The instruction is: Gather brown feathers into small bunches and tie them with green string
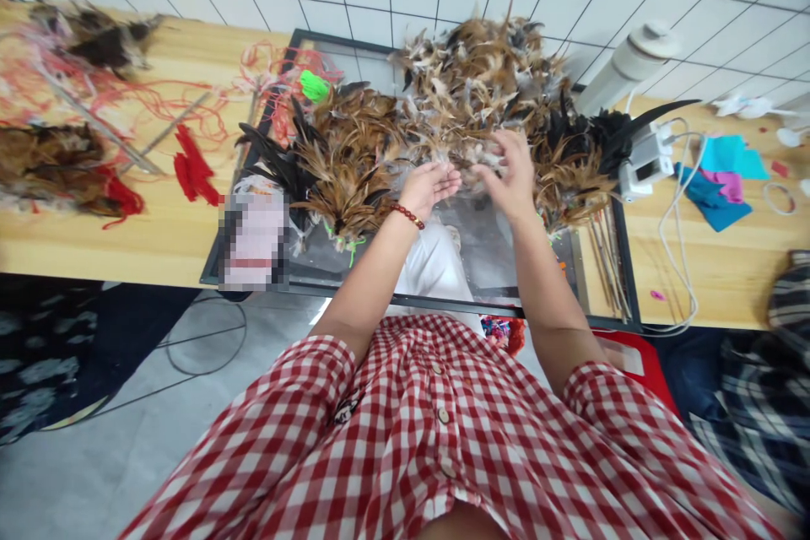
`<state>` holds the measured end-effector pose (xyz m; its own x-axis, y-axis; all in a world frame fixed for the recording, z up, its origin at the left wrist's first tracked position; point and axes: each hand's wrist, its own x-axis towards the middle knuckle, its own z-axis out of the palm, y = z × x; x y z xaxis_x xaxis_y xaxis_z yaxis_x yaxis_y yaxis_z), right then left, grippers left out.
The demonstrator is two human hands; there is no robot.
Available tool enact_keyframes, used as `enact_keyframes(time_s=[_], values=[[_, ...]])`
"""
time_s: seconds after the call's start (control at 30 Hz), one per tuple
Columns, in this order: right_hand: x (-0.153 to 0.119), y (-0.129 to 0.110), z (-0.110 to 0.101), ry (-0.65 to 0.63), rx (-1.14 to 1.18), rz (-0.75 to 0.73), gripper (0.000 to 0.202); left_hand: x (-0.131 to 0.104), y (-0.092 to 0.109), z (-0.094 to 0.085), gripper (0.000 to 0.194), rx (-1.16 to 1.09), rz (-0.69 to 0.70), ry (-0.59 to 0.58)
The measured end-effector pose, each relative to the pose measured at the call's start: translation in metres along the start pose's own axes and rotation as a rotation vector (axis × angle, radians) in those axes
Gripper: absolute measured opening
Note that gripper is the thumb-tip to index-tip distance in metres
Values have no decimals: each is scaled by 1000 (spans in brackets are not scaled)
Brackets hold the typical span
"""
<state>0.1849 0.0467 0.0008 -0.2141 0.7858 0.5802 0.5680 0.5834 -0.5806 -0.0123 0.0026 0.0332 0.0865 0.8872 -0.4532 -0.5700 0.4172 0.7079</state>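
Observation:
A large heap of loose brown, white and black feathers (pixel 484 76) lies in front of me on a black-framed glass tray (pixel 494 257). My left hand (pixel 431 187), with a beaded bracelet (pixel 408 215) at its wrist, is turned palm up at the heap's near edge. Its fingers are stretched, slightly curled, and no object shows on the palm. Just to its right, my right hand (pixel 511 173) reaches over the feathers, thumb and fingers apart; some fingertips blur into the plumes. Bundles of brown feathers (pixel 348 186) lie left of my hands, and another feather bundle (pixel 569 173) lies to the right.
A pixelated phone-like object (pixel 256 240) lies at the tray's left corner. Thin sticks (pixel 611 261) lie at its right. A white cylinder (pixel 626 63), a charger with cables (pixel 649 160) and blue cloth (pixel 715 194) stand farther right. Red yarn (pixel 193 169) lies left. People sit on both sides.

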Motion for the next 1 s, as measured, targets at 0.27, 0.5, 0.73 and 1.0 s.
enact_keyframes(time_s=[0.27, 0.5, 0.73, 1.0], values=[[-8, 22, 8, -143, -179, 188, 23, 3, 4, -3, 15, -62, 83, 78], [-11, 9, 25, -204, -248, 119, 29, 2, 5, -1, 12, -20, 118, 118], [-4, -9, 6, -176, -225, -65, 34, 4, -1, 1, 17, 81, 199, 121], [-1, -19, 5, -61, -39, -40, 46, 13, -10, -3, 30, 395, 388, 16]])
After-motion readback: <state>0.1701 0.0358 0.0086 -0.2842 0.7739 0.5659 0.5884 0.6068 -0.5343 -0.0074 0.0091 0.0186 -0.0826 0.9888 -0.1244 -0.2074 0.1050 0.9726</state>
